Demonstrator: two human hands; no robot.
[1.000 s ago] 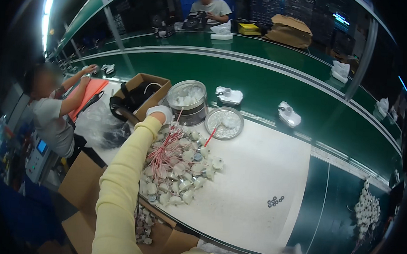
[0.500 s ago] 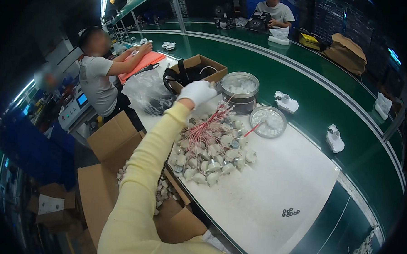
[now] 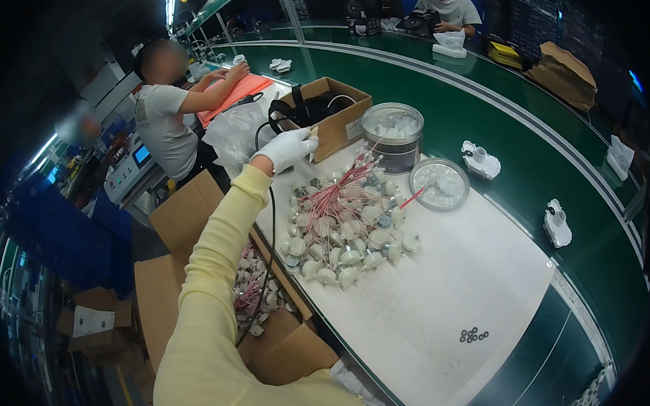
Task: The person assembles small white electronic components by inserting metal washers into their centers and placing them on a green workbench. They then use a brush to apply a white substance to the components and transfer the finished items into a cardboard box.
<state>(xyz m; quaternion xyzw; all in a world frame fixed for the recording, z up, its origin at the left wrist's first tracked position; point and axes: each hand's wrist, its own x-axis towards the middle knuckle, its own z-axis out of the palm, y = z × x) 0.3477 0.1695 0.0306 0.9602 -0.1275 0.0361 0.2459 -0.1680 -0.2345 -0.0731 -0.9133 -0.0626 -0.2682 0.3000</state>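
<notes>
My left hand [image 3: 289, 149], in a white glove with a yellow sleeve behind it, is at the near corner of a small cardboard box [image 3: 335, 134]. Its fingers are curled together at the box's edge; whether something small is between them cannot be made out. Inside the box lies black gear [image 3: 311, 112], and a black cable [image 3: 271, 230] runs down past my wrist. Close by on the right is a heap of whitish round parts [image 3: 348, 255] with a bundle of pink and red wires [image 3: 340, 189] on top. My right hand is out of view.
Behind the heap stand a round tin [image 3: 400, 152] and its lid [image 3: 442, 186] with whitish stuff. Small black rings [image 3: 473, 335] lie on the white sheet [image 3: 437, 302]. White housings [image 3: 480, 160] sit on the green belt. A co-worker [image 3: 165, 116] works at the left.
My left hand has drawn back to the left along the box to its near corner. More of the box's side and the cable now show. The view has shifted slightly.
</notes>
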